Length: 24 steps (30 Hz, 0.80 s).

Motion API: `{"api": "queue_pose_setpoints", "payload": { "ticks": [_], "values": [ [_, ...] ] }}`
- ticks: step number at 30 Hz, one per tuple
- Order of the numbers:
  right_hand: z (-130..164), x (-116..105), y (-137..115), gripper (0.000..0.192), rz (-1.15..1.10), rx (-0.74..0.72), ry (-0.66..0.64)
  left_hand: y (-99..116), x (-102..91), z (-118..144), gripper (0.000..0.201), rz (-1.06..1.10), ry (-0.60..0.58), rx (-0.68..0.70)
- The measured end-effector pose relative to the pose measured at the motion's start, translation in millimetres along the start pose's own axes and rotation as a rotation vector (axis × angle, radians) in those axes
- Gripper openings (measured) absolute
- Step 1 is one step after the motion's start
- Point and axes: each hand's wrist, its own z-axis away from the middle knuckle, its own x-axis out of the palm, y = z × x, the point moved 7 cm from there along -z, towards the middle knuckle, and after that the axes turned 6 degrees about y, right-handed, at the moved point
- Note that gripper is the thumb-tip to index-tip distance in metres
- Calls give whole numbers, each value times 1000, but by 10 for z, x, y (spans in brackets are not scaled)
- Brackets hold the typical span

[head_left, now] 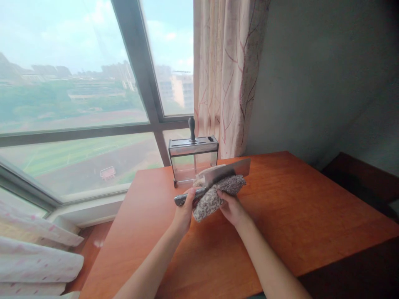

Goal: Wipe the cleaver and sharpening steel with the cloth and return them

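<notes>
A cleaver [240, 167] with a wide metal blade and a dark handle is held above the table, its blade pointing up to the right. My left hand [186, 209] is closed around the handle, thumb on top. My right hand [230, 205] grips a grey, fluffy cloth [209, 205] with the thumb over it. The cloth lies against the lower side of the blade, and a paler part of it shows behind the blade. The fingers of both hands are partly hidden under the cloth and handle.
Just behind the cleaver, a clear-sided knife block [193, 145] with a metal top stands on the wooden table [280, 216]; a black handle sticks up from it. Beyond are a window [75, 79] and a patterned curtain [232, 74]. Another curtain [34, 261] hangs at lower left.
</notes>
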Motion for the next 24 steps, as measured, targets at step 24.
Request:
{"api": "queue_pose_setpoints", "payload": {
  "ticks": [24],
  "values": [
    [32, -15, -179, 40, -185, -77, -27, -67, 128, 85, 41, 113, -1, -121]
  ]
}}
